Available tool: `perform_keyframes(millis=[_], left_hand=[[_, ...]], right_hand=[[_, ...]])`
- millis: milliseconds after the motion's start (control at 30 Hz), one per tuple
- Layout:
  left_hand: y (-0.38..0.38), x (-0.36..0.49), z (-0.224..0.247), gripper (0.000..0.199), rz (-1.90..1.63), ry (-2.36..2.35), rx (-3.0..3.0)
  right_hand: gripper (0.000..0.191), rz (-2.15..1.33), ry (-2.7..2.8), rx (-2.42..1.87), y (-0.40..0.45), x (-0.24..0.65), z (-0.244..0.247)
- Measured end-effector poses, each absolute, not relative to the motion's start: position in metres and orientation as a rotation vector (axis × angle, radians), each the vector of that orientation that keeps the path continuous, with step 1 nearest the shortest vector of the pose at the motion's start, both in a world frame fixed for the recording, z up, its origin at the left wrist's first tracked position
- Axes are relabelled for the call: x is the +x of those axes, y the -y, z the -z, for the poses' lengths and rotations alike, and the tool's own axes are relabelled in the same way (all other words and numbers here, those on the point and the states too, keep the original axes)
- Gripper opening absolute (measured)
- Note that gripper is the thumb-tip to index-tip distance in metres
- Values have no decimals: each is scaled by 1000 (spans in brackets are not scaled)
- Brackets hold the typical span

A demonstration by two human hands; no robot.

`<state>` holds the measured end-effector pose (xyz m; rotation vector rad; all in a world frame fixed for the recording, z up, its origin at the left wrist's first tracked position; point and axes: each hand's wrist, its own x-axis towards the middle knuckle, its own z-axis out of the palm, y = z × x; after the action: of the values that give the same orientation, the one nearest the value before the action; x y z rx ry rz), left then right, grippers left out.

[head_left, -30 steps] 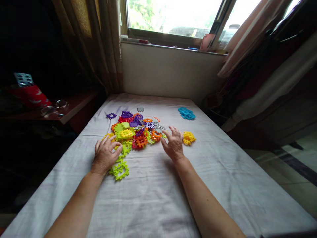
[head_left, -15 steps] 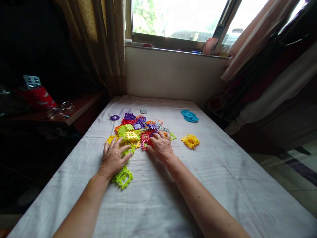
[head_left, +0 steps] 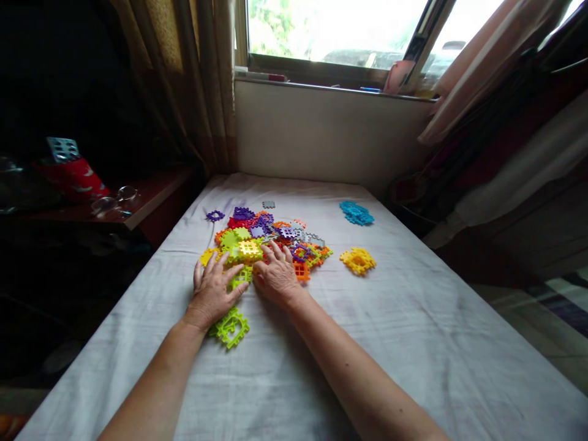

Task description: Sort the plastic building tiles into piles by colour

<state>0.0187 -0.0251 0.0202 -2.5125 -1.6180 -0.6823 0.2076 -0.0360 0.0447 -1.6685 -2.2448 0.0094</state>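
A mixed pile of notched plastic pieces, with a purple window piece (head_left: 288, 232) and a yellow window piece (head_left: 248, 247) on it, lies on the white cloth (head_left: 285, 380). My left hand (head_left: 212, 295) rests at the pile's left front edge, fingers spread, over green pieces. My right hand (head_left: 277, 275) is at the pile's front with fingers bent down; its fingertips touch pieces, and what lies beneath the palm is hidden. Right of it is an orange window piece (head_left: 301, 272). Green pieces (head_left: 232, 328) lie in front of my left hand.
Yellow pieces (head_left: 358, 261) and blue pieces (head_left: 357, 213) form separate piles on the right. A purple ring piece (head_left: 215, 215) and a grey piece (head_left: 269, 204) lie at the back. On the left, a side table (head_left: 158, 195) holds glasses (head_left: 114, 201) and a red container (head_left: 78, 179).
My right hand has moved left across the pile's front, uncovering orange and purple pieces and covering the pinkish-red ones. My left hand stays nearly in place. The view has shifted slightly.
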Motion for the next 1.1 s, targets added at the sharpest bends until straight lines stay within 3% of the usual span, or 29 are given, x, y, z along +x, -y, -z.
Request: perform_keyframes(millis=[267,533,633,767,833,1100], left_hand=[[26,19,-28,32,742,1637,-2476],[22,18,-19,35,769,1612,-2527],[21,17,-18,35,788,1602,-2524],[22,19,-19,35,807,1568,-2534],[24,24,-20,35,800,1550,-2553],[28,30,-21,34,794,1533,-2584]], right_hand=[[16,-139,2080,-1513,52,233,-34],[34,-818,1395,-1176,39,261,-53],[35,-671,1332,-1287,38,309,-66],[20,-40,1283,-1849,51,385,-66],[17,115,1212,-2046,58,411,-57],[20,136,1322,-2213,51,424,-28]])
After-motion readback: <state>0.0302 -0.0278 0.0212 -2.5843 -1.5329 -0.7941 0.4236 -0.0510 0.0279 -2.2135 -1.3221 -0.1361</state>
